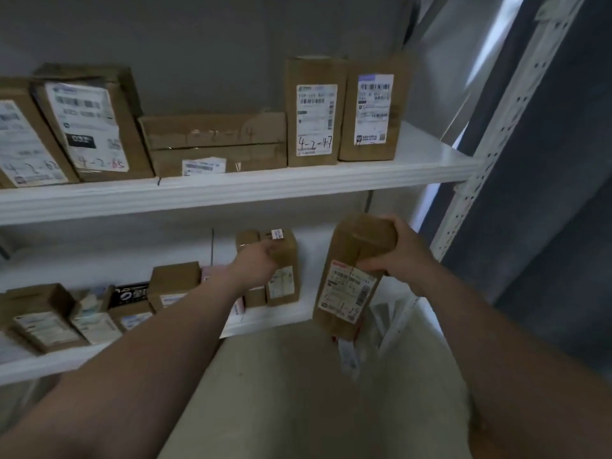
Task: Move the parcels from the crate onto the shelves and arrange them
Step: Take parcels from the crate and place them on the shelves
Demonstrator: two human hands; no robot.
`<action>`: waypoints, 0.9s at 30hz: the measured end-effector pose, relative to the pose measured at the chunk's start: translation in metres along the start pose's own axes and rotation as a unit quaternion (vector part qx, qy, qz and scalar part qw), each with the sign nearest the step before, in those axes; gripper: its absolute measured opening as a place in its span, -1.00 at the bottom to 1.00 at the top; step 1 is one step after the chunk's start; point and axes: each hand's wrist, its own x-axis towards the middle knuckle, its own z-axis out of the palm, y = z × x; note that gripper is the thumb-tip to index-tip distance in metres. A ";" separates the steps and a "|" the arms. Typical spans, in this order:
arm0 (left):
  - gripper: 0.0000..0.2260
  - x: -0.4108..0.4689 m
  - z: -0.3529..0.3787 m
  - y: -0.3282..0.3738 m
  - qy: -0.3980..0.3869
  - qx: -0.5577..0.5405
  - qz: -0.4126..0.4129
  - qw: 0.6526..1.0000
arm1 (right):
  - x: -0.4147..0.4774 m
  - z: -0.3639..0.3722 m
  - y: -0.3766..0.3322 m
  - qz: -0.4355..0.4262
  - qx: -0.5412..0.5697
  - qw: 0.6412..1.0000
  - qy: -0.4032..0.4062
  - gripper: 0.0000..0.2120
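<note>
My right hand (402,251) grips the top of a brown cardboard parcel (351,286) with a white label, held upright in the air in front of the lower shelf (271,321). My left hand (256,265) reaches onto that shelf and rests against an upright brown parcel (284,276) with a small label; whether the fingers grip it I cannot tell. On the upper shelf (231,190) stand several labelled parcels, one marked 4-2-47 (314,114). The crate is out of view.
Several small boxes (66,316) crowd the left of the lower shelf. A white perforated upright post (490,154) bounds the shelving on the right. A white plastic bag (394,316) lies below the held parcel. Beige floor (298,392) lies beneath.
</note>
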 end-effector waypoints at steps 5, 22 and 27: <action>-0.47 0.033 0.026 -0.013 0.004 0.173 -0.034 0.984 | 0.059 0.018 0.052 -0.013 -0.123 0.992 -0.029 -0.12; -0.29 0.162 0.077 -0.071 0.037 0.395 0.007 0.918 | 0.241 0.123 0.125 -0.082 -0.272 0.955 -0.085 -0.22; -0.27 0.165 0.091 -0.094 0.048 0.396 0.023 0.917 | 0.253 0.134 0.137 -0.026 -0.235 0.961 -0.144 -0.06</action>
